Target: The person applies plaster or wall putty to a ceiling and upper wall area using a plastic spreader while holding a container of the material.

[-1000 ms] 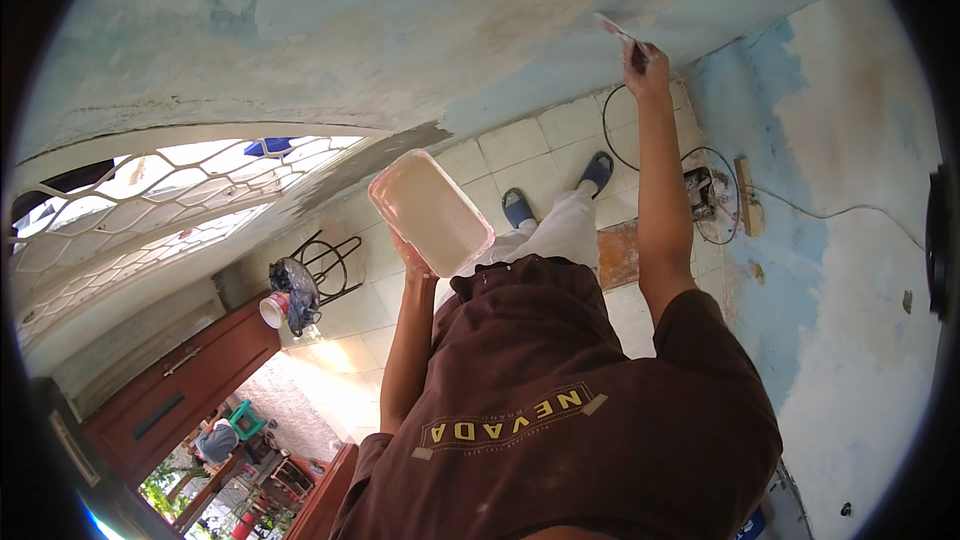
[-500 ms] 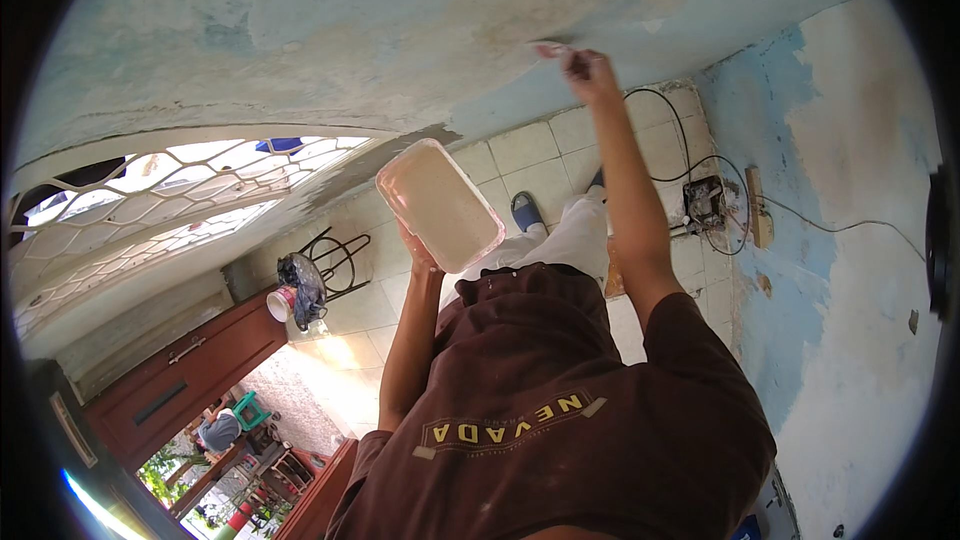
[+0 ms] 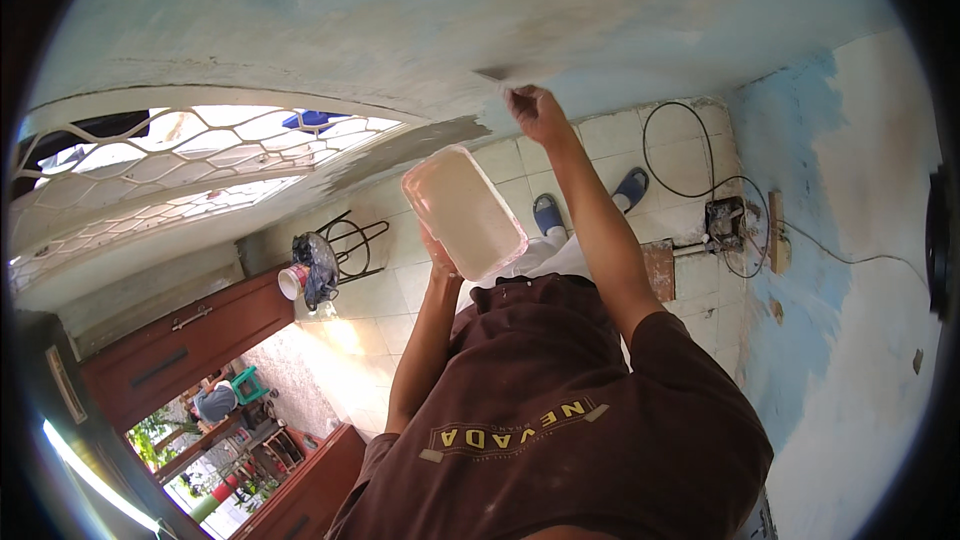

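My left hand (image 3: 437,252) grips the underside and left edge of a rectangular plastic tub (image 3: 467,212) holding a smooth pale mixture, its rim smeared pinkish white. My right hand (image 3: 535,115) is closed on a flat scraper (image 3: 492,75), whose thin blade lies at the patchy pale-blue wall (image 3: 600,10), beside a darker smudge. The blade is small and partly blurred, so I cannot tell exactly how much of it touches. The tub is below and to the left of that hand, at waist height above my legs.
A grilled window (image 3: 180,145) is on the left, above a red-brown door (image 3: 190,315). A metal stool (image 3: 355,255) holds dark plastic and a bucket (image 3: 293,282). Cables loop round a dirty box (image 3: 724,223) by the right wall. A person (image 3: 215,403) sits outside the doorway.
My right hand and scraper have swept leftward and slightly down along the wall. The tub appears slightly further right as the view has shifted; my left hand still holds it.
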`<action>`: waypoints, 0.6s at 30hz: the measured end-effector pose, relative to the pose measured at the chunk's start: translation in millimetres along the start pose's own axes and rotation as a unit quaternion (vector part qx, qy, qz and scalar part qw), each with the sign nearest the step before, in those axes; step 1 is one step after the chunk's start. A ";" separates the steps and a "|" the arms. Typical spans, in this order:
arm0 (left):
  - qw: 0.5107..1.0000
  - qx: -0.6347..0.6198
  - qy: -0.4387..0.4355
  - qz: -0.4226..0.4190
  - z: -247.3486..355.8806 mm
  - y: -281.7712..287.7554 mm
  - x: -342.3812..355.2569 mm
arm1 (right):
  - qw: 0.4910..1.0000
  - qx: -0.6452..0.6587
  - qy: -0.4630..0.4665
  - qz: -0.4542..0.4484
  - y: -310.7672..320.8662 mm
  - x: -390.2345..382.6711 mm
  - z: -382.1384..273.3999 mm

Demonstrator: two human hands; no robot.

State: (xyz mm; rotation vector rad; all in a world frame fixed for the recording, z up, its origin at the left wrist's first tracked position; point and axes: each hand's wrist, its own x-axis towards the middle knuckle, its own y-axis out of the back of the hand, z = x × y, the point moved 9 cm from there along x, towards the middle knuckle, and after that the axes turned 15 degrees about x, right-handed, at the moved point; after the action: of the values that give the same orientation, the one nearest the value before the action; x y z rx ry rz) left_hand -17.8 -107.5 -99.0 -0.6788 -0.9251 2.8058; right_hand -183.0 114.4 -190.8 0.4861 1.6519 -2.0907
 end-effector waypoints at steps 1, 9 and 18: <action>1.000 0.001 0.000 0.000 0.9 0.2 -0.8 | 0.999 0.050 0.009 0.000 -12.0 5.8 -1.5; 1.000 -0.011 0.006 -0.021 -6.7 -5.6 -2.3 | 0.963 0.205 0.149 -0.089 -36.4 -67.7 -265.3; 0.987 -0.033 0.081 -0.134 -6.3 -57.0 3.8 | 0.995 -0.075 0.031 0.051 61.2 2.2 -42.4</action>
State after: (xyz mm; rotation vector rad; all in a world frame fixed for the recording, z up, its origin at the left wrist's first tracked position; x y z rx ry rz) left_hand -20.3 -57.1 -71.5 -0.7190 -0.9997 2.4557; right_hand -151.9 143.3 -252.0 0.5788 1.7661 -1.8800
